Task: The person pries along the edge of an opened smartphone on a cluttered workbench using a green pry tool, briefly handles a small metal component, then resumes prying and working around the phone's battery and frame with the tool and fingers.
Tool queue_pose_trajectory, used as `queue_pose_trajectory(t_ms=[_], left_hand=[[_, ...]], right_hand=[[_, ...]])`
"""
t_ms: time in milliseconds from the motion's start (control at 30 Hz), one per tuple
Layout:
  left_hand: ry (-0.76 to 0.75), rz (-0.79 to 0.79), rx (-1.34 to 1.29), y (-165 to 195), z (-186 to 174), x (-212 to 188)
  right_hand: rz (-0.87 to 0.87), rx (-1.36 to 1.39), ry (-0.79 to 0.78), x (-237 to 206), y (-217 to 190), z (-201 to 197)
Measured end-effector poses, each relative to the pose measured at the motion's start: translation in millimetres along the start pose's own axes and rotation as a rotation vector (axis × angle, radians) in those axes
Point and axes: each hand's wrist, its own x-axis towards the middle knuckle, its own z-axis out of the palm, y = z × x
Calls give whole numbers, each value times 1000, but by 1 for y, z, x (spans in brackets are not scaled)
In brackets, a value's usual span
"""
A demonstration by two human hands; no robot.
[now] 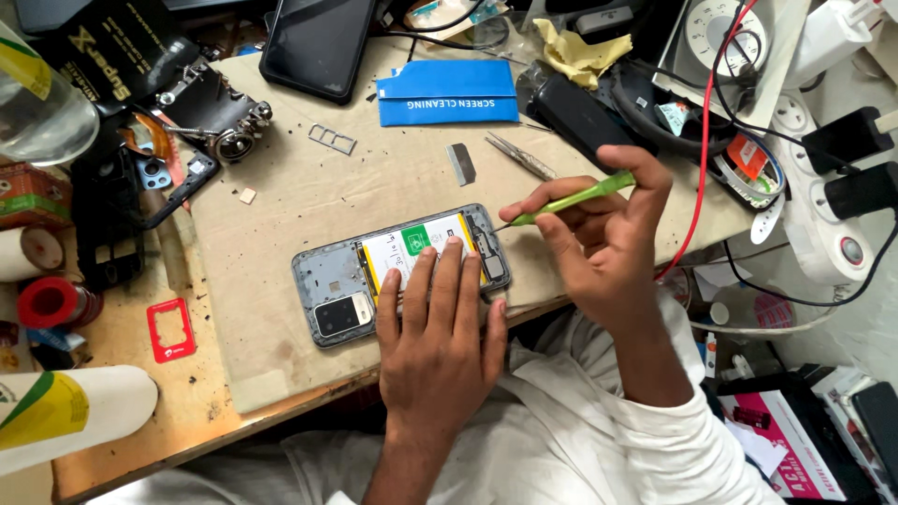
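Note:
An opened phone point(332, 281) lies back-up on a brown cardboard sheet point(309, 187), its battery point(421, 241) and camera block point(342, 313) showing. My left hand point(438, 327) lies flat on it, fingers spread over the battery. My right hand point(603, 238) grips a green-handled screwdriver point(572, 198). Its tip touches the phone's right end, by a dark inner cover point(486, 245).
On the cardboard lie a card tray point(333, 139), a small metal blade point(460, 163), tweezers point(520, 155) and a blue packet point(447, 92). A black phone point(318, 45) sits at the back. Dark phone parts point(201, 108), a red card frame point(171, 329), bottles point(70, 411) and tape crowd the left; a power strip point(823, 187) and cables lie to the right.

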Motion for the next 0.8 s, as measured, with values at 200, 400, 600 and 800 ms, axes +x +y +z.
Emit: queue_pose_trajectory(t_ms=[200,400,600,800], left_hand=[[-10,4,-9,-1,-2,0],[2,6,-13,-1,-3,-2],[12,14,-27,-2,-5,-3],[20,15,-44,-2,-6,-6]], right_hand=[[-200,-638,-55,23,-18,-1],[-306,-699,-186,39,-48,5],[-134,-557,-310,53,-60,1],[-57,-752,-179,50,-48,5]])
